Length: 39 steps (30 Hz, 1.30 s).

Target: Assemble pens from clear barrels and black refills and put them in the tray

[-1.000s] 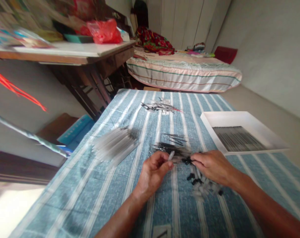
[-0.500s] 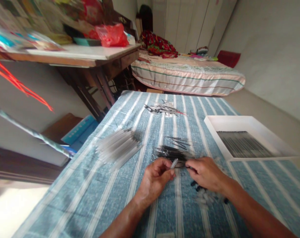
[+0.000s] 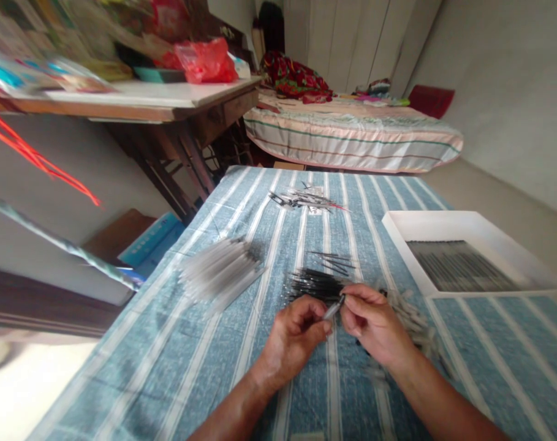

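My left hand (image 3: pixel 294 334) pinches a short translucent pen barrel piece (image 3: pixel 332 309), angled up to the right. My right hand (image 3: pixel 372 321) is closed at its upper end, fingertips around a small dark pen part (image 3: pixel 342 299) that touches the barrel piece. Just beyond the fingers lies a pile of thin black pen refills (image 3: pixel 312 285), with a few loose ones behind it. Beside and partly behind my right hand are scattered pale, short tubular pieces (image 3: pixel 409 315); my hand hides some of them.
Grey-white translucent tubes (image 3: pixel 220 272) lie bundled at left. At right, a white box (image 3: pixel 453 222) holds a row of dark, slender sticks. A mixed heap of thin parts (image 3: pixel 306 199) lies at the far end of the striped cloth (image 3: pixel 204 355). Beyond stands a bed (image 3: pixel 352 141).
My right hand has moved up and inward, bringing the small dark part against the barrel piece. My left hand stays nearly in place; the barrel piece now tilts more.
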Tool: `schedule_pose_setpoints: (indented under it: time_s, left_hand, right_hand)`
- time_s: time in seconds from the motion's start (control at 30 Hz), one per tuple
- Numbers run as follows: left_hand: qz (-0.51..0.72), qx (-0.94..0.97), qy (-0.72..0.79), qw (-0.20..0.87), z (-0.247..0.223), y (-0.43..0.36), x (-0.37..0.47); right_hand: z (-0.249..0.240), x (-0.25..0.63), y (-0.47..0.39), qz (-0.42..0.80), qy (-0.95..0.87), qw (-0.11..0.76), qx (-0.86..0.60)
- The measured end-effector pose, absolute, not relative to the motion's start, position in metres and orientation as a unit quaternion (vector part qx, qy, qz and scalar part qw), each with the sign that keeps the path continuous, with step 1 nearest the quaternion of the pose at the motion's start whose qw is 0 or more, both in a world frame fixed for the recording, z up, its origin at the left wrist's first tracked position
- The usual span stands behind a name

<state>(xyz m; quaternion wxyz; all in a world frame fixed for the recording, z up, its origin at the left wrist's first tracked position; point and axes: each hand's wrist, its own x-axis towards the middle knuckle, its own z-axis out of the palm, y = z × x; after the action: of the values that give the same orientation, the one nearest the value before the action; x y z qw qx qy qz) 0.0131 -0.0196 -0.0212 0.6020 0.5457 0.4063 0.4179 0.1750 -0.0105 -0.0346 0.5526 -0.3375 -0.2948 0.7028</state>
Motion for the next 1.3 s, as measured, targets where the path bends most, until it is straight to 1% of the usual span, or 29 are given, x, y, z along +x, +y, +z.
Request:
schedule_pose_setpoints:
  time_s: [0.23, 0.37, 0.47, 0.6, 0.83, 0.93, 1.13, 1.3]
  left_hand:
    - [0.419, 0.55, 0.412, 0.594, -0.022, -0.02, 0.014]
    - [0.414, 0.526, 0.407, 0.621, -0.021, -0.021, 0.014]
    - [0.391, 0.511, 0.41, 0.646, -0.019, -0.021, 0.013]
    - [0.355, 0.522, 0.426, 0.648, -0.016, -0.02, 0.012]
    - [0.34, 0.589, 0.428, 0.595, -0.019, -0.02, 0.011]
    - [0.337, 0.623, 0.433, 0.558, -0.019, -0.02, 0.01]
    - [0.322, 0.674, 0.416, 0.518, -0.018, -0.018, 0.009]
    - [0.303, 0.718, 0.414, 0.47, -0.016, -0.017, 0.007]
  right_hand:
    - [-0.038, 0.171, -0.013, 0.716, -0.293, 0.539, -0.332]
    - [-0.038, 0.171, -0.014, 0.704, -0.318, 0.532, -0.346]
    - [-0.036, 0.178, -0.014, 0.67, -0.377, 0.519, -0.375]
    - [-0.029, 0.193, -0.013, 0.617, -0.49, 0.457, -0.413]
    - [-0.024, 0.208, -0.011, 0.568, -0.59, 0.354, -0.451]
    - [-0.025, 0.21, -0.01, 0.545, -0.619, 0.342, -0.45]
    - [-0.025, 0.214, -0.007, 0.481, -0.68, 0.337, -0.44]
    - [-0.024, 0.214, -0.007, 0.467, -0.702, 0.317, -0.434]
